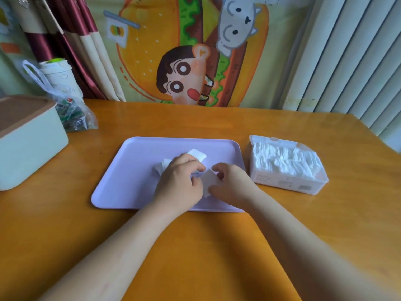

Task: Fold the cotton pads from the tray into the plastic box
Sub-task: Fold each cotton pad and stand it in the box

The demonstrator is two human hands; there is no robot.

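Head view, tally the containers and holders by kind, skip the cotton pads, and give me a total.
Trays: 1, the lilac tray
Boxes: 2, the clear plastic box and the pale green box with a brown lid
Bags: 1, the plastic bag
Cups: 1, the white cup with a green lid
Total: 5
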